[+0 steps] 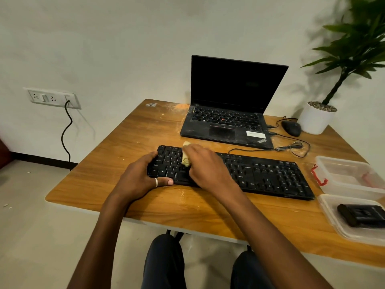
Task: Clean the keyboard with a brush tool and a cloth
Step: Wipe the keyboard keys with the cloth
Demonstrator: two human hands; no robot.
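Left hand: curled round the left end of the black full-size plastic keyboard, fingers over the keys and thumb on the front edge, bracing it.
Right hand: fingers bunched on a wad of pale yellow cloth, pressing it onto the keys just right of the left hand's fingers.
Keyboard: flat on the brown wooden counter under both hands, most of its length running out to the right of the right hand.
Brush tool: in neither hand. A black blocky object lies in a clear plastic tub well to the right of the right hand. Whether it is the brush I cannot tell.
Step, by my reading: cloth wiping of the left key block.
Risk, keycaps: a hard drag could catch a folded edge of cloth under a key and lever it up.
Risk, sliding: if the left hand loosens, the wipe may push the keyboard towards the open black laptop beyond the hands and tug its thin black cable.
Risk, coverage: the keys right of the right hand could be missed.
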